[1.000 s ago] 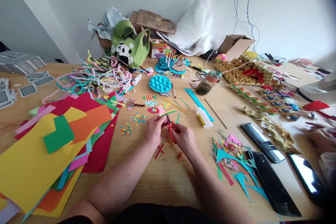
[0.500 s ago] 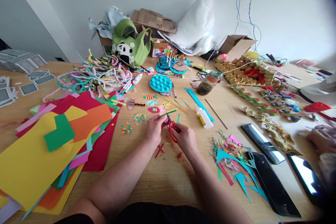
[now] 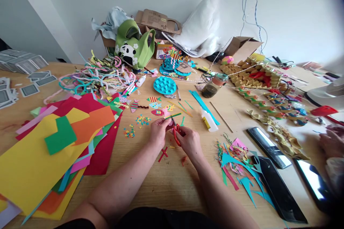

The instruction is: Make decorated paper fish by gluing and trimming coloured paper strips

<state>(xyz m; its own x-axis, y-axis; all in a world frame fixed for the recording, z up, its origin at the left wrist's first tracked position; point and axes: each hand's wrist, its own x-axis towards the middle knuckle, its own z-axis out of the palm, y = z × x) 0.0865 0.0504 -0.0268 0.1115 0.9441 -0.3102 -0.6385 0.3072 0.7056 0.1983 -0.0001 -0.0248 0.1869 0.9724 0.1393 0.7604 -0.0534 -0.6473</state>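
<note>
Your left hand (image 3: 158,131) pinches a thin, flat strip of green paper (image 3: 176,115) between thumb and fingertips, holding it above the middle of the wood-grained table (image 3: 150,189). Your right hand (image 3: 190,142) is closed around the looped, glossy red handles of a small pair of scissors (image 3: 176,136), whose narrow dark blades point up at the strip; whether they touch it you cannot tell from here. Just beyond your fingers lie flat paper fish (image 3: 153,99), some striped, some spotted, and to their left a sprinkle of tiny paper confetti (image 3: 129,132). Below your hands, slim red paper strips (image 3: 163,154) cross each other. To the right are a clear plastic glue bottle (image 3: 209,120) with a yellow label, long blue paper strips (image 3: 208,109) beside it, a straight thin stick (image 3: 221,116) and a tangle of curled, jagged paper scraps (image 3: 233,157). On your left, smooth coloured sheets (image 3: 34,161) overlap in a loose heap, with fuzzy, bendy pipe cleaners (image 3: 99,75) piled behind. Farther back sit a bumpy, rounded blue disc (image 3: 165,85), a soft green panda bag (image 3: 145,50) and a squat glass jar (image 3: 215,85) with dark contents. At the far right edge, another person's hand (image 3: 331,139) shows, blurred.
</note>
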